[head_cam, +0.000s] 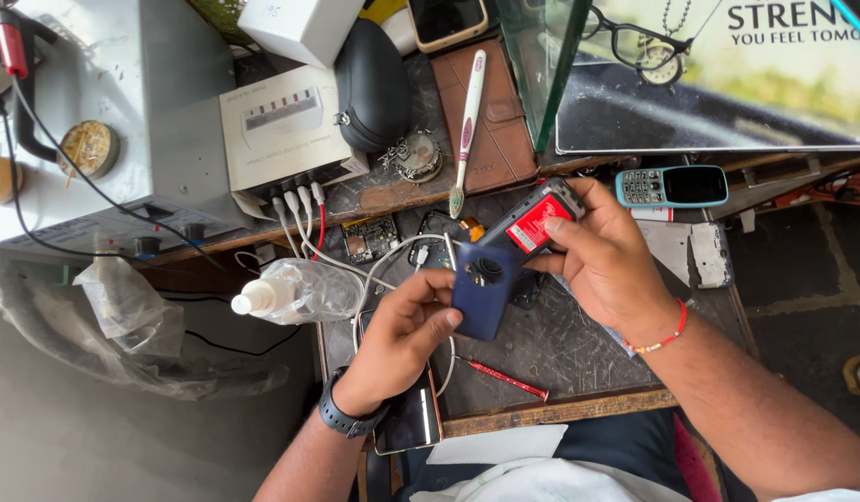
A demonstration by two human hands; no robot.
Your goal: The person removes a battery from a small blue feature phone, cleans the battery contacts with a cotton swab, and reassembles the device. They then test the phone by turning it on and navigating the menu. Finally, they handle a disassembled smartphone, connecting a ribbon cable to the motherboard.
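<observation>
Back cover (482, 290), dark navy blue, with a black round opening, held at scene centre. Phone body (532, 223), black shell with a bright red battery label bearing a small white patch. Keypad phone (672, 186), far right, teal casing, black screen, pale grey keys. Toothbrush (467, 130), white handle with magenta grip panels. Wallet case (490, 121), far centre, reddish brown. Zip pouch (372, 85), black. Screwdriver (504, 378), near centre, red handle. Spray bottle (295, 293), left, clear with white nozzle. Bracelet (665, 340), red beads with a few yellow. Wristband (342, 416), black. Work mat (560, 344), mottled dark grey.
</observation>
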